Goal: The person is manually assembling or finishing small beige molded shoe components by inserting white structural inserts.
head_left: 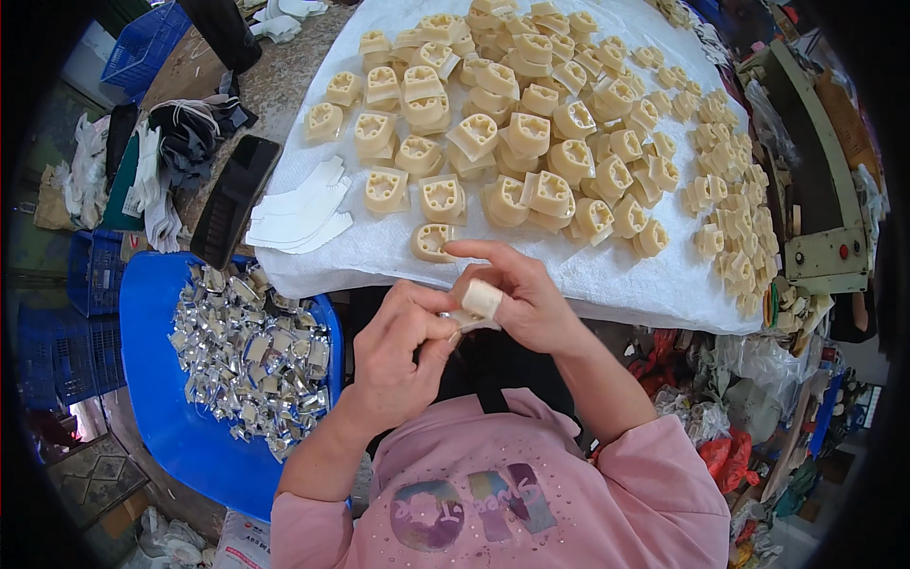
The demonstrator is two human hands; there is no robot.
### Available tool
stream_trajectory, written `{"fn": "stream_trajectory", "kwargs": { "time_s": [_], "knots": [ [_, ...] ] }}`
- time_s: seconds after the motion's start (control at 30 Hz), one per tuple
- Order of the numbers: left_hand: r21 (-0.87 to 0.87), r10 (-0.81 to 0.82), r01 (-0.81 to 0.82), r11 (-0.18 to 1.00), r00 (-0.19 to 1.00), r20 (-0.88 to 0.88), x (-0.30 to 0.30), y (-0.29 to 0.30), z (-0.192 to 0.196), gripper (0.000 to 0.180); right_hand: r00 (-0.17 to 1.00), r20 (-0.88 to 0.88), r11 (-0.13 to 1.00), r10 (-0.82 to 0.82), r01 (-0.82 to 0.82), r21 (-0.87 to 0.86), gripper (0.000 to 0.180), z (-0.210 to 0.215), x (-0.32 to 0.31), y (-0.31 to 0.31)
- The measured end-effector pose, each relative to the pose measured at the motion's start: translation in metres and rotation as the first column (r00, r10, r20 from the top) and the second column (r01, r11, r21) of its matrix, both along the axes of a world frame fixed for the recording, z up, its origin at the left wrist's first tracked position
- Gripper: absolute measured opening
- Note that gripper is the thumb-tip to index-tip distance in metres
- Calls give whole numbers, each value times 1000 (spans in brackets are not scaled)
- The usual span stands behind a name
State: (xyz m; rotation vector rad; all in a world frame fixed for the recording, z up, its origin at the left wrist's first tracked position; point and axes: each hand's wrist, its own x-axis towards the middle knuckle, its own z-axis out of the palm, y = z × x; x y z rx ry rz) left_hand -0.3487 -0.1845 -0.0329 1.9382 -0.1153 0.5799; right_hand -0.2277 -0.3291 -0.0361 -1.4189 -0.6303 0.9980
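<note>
Over my lap, just below the table's front edge, both hands work close together. My right hand (526, 299) curls around a small pale block-like piece (482, 299); its kind is partly hidden by fingers. The right index finger stretches out to the edge of the nearest cream plastic shoe heel (431, 243) on the table. My left hand (403, 346) pinches a thin white strip (471, 321) right below the pale piece. Many more cream D-shaped heels (442, 197) with hollowed tops lie beyond. A few curved white strips (301, 213) are stacked at the left.
A white cloth (327, 248) covers the table. At lower left stands a blue tub (161, 379) holding silver-wrapped pieces (258, 351). A black curved object (237, 194) and gloves (149, 180) lie left. A greenish metal frame (825, 190) stands right, above plastic bags.
</note>
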Motion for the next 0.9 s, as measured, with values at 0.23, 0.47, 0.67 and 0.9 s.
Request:
{"fn": "stream_trajectory", "kwargs": {
  "time_s": [0.23, 0.47, 0.67, 0.9],
  "knots": [
    [-676, 116, -197, 710, 980, -164, 2, -10, 0, 12, 978, 142, 920, -152, 87, 382, 27, -15, -3, 5],
    [-639, 54, -122, 759, 991, -125, 3, -13, -3, 13, 849, 401, 915, -345, 209, 345, 10, -1, -20, 6],
    [-564, 53, -168, 809, 975, -215, 1, -14, 1, 11, 954, 170, 928, -246, 181, 325, 11, 1, -15, 9],
    [51, 277, -276, 960, 961, -20, 6, -6, 12, 11, 857, 434, 920, -279, 108, 377, 15, -6, -15, -2]
  ]
}}
